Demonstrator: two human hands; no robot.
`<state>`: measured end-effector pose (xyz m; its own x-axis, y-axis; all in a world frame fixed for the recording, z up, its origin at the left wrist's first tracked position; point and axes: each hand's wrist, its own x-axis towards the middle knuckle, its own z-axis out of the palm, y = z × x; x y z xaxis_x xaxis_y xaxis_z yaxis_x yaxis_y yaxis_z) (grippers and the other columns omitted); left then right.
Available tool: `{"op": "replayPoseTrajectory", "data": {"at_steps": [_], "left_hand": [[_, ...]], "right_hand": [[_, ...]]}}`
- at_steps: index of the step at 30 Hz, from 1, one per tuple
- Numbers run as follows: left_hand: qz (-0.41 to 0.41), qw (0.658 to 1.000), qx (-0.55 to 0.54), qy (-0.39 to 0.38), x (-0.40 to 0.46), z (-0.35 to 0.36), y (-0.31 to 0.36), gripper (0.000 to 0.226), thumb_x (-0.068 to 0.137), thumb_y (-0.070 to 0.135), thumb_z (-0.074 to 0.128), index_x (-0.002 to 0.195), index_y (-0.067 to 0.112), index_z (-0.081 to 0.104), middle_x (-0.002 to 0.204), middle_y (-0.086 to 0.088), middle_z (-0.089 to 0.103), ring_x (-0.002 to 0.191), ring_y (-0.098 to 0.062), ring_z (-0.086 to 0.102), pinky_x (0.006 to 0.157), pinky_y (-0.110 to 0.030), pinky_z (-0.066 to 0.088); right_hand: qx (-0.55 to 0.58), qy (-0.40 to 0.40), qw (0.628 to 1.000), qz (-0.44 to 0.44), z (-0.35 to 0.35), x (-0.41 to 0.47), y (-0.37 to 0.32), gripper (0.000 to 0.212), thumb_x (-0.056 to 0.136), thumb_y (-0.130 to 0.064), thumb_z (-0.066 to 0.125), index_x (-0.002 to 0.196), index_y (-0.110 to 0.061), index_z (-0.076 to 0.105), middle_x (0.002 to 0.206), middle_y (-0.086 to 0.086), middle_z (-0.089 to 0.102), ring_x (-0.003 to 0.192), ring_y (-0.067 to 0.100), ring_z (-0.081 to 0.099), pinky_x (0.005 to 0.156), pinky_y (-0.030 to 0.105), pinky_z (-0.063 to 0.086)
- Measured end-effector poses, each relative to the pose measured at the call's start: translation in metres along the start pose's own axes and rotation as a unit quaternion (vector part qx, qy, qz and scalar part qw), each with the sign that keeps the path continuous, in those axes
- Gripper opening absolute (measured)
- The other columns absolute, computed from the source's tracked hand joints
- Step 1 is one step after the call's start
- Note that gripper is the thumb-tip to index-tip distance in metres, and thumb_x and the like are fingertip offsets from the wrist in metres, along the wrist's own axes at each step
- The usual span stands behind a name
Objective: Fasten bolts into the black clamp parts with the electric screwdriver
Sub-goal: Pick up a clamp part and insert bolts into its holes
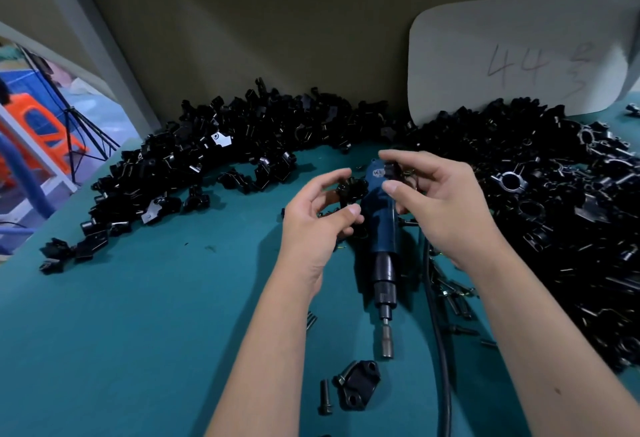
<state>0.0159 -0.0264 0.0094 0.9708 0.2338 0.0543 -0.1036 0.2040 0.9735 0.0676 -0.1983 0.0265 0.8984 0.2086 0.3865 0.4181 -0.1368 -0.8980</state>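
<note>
A blue electric screwdriver (381,228) with a black chuck and steel socket bit lies on the teal-covered bench (156,332), its bit pointing toward the person. Left of the screwdriver's body, the left hand (311,225) hovers with fingers curled around a small black clamp part (349,190). Right of its rear end, the right hand (446,201) pinches another small dark piece between thumb and forefinger; what it is cannot be told. Just below the bit lie 1 flat black clamp plate (358,390) with holes and a loose black bolt (325,396). Heaps of black clamp parts (214,159) ring the screwdriver's far side.
</note>
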Motion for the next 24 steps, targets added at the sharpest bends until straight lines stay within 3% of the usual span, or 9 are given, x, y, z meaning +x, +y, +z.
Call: {"op": "replayPoseTrajectory", "data": {"at_steps": [3, 6, 9, 11, 14, 18, 22, 24], "left_hand": [[-0.002, 0.999, -0.046, -0.008, 0.0, 0.002, 0.001, 0.04, 0.094, -0.004, 0.067, 0.118, 0.028, 0.076, 0.094, 0.008, 0.073, 0.08, -0.017, 0.068, 0.067, -0.023, 0.054], [-0.002, 0.995, -0.101, -0.012, 0.0, 0.003, 0.003, 0.03, 0.098, 0.005, 0.067, 0.117, 0.025, 0.077, 0.094, 0.003, 0.071, 0.078, -0.016, 0.067, 0.065, -0.023, 0.054], [0.018, 0.997, -0.076, -0.008, 0.0, 0.004, 0.003, 0.028, 0.096, 0.008, 0.07, 0.117, 0.027, 0.076, 0.094, 0.007, 0.074, 0.075, -0.015, 0.067, 0.068, -0.023, 0.053], [0.029, 0.998, -0.055, 0.002, -0.001, 0.005, 0.003, 0.029, 0.096, 0.009, 0.071, 0.117, 0.028, 0.076, 0.097, 0.007, 0.074, 0.077, -0.015, 0.068, 0.071, -0.025, 0.053], [0.039, 0.996, -0.066, 0.047, 0.001, 0.004, 0.004, 0.028, 0.096, 0.009, 0.071, 0.118, 0.026, 0.076, 0.1, 0.004, 0.072, 0.078, -0.017, 0.068, 0.07, -0.026, 0.053], [0.032, 0.989, -0.094, 0.109, 0.005, -0.004, 0.004, 0.024, 0.097, 0.012, 0.071, 0.114, 0.028, 0.078, 0.092, 0.006, 0.073, 0.074, -0.016, 0.068, 0.062, -0.022, 0.053], [0.044, 0.984, -0.102, 0.142, 0.008, -0.002, 0.002, 0.022, 0.097, 0.013, 0.071, 0.114, 0.026, 0.077, 0.088, 0.007, 0.074, 0.069, -0.016, 0.067, 0.058, -0.022, 0.053], [0.053, 0.984, -0.096, 0.142, 0.01, 0.001, 0.0, 0.021, 0.098, 0.014, 0.071, 0.115, 0.025, 0.076, 0.089, 0.006, 0.075, 0.068, -0.015, 0.067, 0.058, -0.022, 0.054]], "right_hand": [[0.026, 0.017, 1.0, 0.003, 0.003, -0.001, -0.004, 0.039, 0.089, -0.012, 0.081, 0.122, -0.032, 0.075, 0.097, -0.004, 0.074, 0.068, 0.024, 0.065, 0.058, 0.027, 0.056], [0.17, 0.018, 0.983, 0.065, 0.008, -0.002, -0.009, 0.029, 0.093, -0.014, 0.078, 0.116, -0.031, 0.078, 0.088, 0.006, 0.068, 0.07, 0.016, 0.064, 0.055, 0.025, 0.054], [0.279, 0.018, 0.952, 0.126, 0.008, -0.003, -0.014, 0.019, 0.085, -0.025, 0.081, 0.103, -0.022, 0.08, 0.085, 0.005, 0.068, 0.067, 0.013, 0.064, 0.058, 0.021, 0.053], [0.283, 0.029, 0.948, 0.144, 0.006, -0.003, -0.016, 0.019, 0.078, -0.03, 0.083, 0.094, -0.02, 0.079, 0.078, 0.0, 0.069, 0.062, 0.012, 0.062, 0.056, 0.02, 0.052], [0.25, 0.065, 0.953, 0.157, 0.0, -0.003, -0.016, 0.009, 0.085, -0.025, 0.082, 0.09, -0.019, 0.077, 0.072, -0.003, 0.069, 0.057, 0.012, 0.058, 0.051, 0.02, 0.049], [0.21, 0.119, 0.953, 0.183, -0.009, 0.003, -0.017, 0.003, 0.092, -0.016, 0.078, 0.095, -0.017, 0.079, 0.071, -0.006, 0.071, 0.058, 0.011, 0.059, 0.053, 0.02, 0.051], [0.184, 0.036, 0.967, 0.173, 0.01, 0.019, -0.027, 0.023, 0.093, -0.01, 0.076, 0.115, -0.015, 0.074, 0.097, 0.014, 0.076, 0.064, 0.014, 0.069, 0.063, 0.024, 0.058], [0.178, 0.003, 0.97, 0.168, 0.017, 0.033, -0.029, 0.041, 0.094, -0.007, 0.075, 0.131, -0.019, 0.064, 0.099, 0.016, 0.075, 0.07, 0.02, 0.074, 0.069, 0.03, 0.063]]}}
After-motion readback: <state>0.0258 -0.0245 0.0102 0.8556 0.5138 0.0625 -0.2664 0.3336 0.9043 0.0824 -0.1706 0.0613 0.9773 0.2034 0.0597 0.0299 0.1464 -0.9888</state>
